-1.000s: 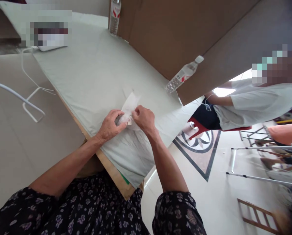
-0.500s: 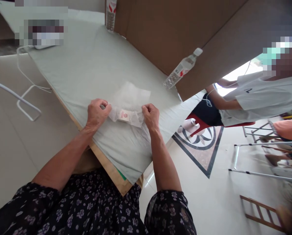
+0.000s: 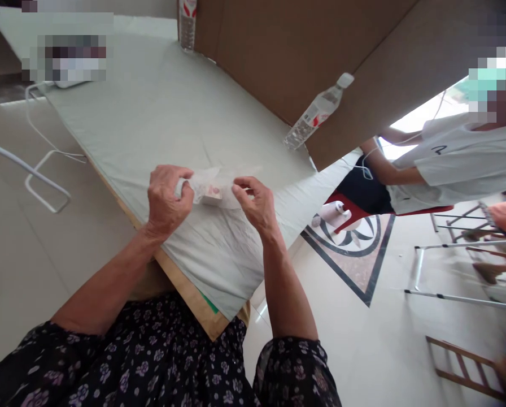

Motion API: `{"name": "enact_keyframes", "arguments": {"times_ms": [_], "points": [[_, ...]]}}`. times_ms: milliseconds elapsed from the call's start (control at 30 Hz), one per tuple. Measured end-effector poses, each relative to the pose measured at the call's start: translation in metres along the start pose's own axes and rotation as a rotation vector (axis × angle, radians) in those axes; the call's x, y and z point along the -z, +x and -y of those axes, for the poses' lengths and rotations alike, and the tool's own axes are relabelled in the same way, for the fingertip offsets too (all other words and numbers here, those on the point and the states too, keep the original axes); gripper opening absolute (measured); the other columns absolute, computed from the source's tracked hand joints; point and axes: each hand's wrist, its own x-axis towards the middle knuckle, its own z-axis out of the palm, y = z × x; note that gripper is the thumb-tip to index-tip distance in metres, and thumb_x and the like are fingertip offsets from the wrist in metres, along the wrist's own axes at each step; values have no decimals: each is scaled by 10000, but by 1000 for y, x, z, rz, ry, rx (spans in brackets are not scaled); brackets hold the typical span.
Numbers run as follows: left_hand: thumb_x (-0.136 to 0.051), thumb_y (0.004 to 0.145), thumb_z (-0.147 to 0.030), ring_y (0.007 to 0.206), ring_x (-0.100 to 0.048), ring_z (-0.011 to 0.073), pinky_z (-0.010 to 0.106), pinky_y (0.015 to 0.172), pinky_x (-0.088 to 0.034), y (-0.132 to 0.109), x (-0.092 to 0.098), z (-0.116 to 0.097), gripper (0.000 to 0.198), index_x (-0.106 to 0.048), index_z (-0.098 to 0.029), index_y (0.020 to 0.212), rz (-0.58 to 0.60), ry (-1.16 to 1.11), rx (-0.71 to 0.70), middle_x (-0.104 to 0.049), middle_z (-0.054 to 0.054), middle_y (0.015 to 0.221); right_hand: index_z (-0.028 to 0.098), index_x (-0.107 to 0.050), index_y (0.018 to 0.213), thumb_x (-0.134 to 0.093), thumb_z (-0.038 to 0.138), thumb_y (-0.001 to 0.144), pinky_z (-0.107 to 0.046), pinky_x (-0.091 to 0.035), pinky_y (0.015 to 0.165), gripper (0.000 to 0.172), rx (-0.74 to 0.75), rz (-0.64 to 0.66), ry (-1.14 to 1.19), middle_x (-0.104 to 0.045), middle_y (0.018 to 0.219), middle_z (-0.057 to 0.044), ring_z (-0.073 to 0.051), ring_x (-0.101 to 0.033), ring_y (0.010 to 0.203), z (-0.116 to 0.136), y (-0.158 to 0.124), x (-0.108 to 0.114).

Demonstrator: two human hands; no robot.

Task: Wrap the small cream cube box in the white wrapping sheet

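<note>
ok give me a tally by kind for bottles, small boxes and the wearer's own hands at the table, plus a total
Plastic bottles: 2, the far bottle and the near bottle
Small boxes: 1, the printed box
Wearer's hands: 2, left hand and right hand
Total: 5

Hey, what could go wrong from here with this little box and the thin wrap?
The thin translucent wrap looks flimsy and already uneven, so it might crease or tear between the left hand and the right hand. The small box could shift or slip if one side of the wrap is tugged harder. Less likely, a wide sweep of the right hand might knock the clear plastic bottle beside the brown cardboard.
</note>
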Motion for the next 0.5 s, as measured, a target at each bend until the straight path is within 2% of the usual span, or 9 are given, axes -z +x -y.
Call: {"name": "enact_keyframes", "arguments": {"times_ms": [67,133,233,300,367,433,500], "points": [[-547,819,-146,983,-668,269,475,1003,-508,-1,2,-12,187,-667,-229,936,98,-30,-88,-728,53,944,214,-719,1144,-643,499,909,-398,-574,904,378,-5,70,-40,-757,1214,-120,-241,-701,1074,0,4,-6],[-554,797,-154,987,-671,283,476,985,-522,-1,-1,-14,199,-679,-228,933,192,-33,-108,-743,63,949,203,-704,1220,-686,486,878,-431,-565,956,444,-32,91,-77,-745,1266,-136,-258,-696,1109,-6,9,-12],[-576,752,-191,1120,-663,314,491,1045,-509,3,-9,-4,370,-693,-203,1103,287,-29,-113,-755,103,1148,198,-699,1269,-714,408,855,-416,-558,967,464,-38,117,-61,-771,1193,-107,-236,-706,1046,-9,10,-15],[-585,746,-233,1230,-631,324,494,1104,-478,9,-9,1,509,-662,-172,1246,319,-47,-126,-720,130,1299,214,-715,1258,-675,350,885,-387,-547,971,399,26,155,-3,-782,1141,-71,-206,-708,1013,-2,3,-10],[-578,782,-295,1286,-609,320,485,1139,-449,16,-4,2,557,-637,-156,1317,357,-83,-134,-697,135,1361,242,-742,1215,-643,329,923,-371,-527,990,320,127,259,44,-791,1091,-41,-187,-709,1008,9,-11,-4],[-534,861,-372,1213,-650,296,449,1096,-471,25,4,1,506,-655,-167,1307,439,-122,-115,-737,111,1277,254,-770,1148,-672,357,935,-378,-507,1009,256,224,438,36,-801,1012,-24,-191,-715,1006,18,-28,3],[-428,953,-428,978,-708,253,379,932,-524,31,12,-1,440,-716,-193,1189,594,-128,-68,-779,71,1023,249,-789,1081,-712,381,930,-405,-491,1008,215,273,583,-41,-806,952,-21,-208,-721,985,23,-45,7]]}}
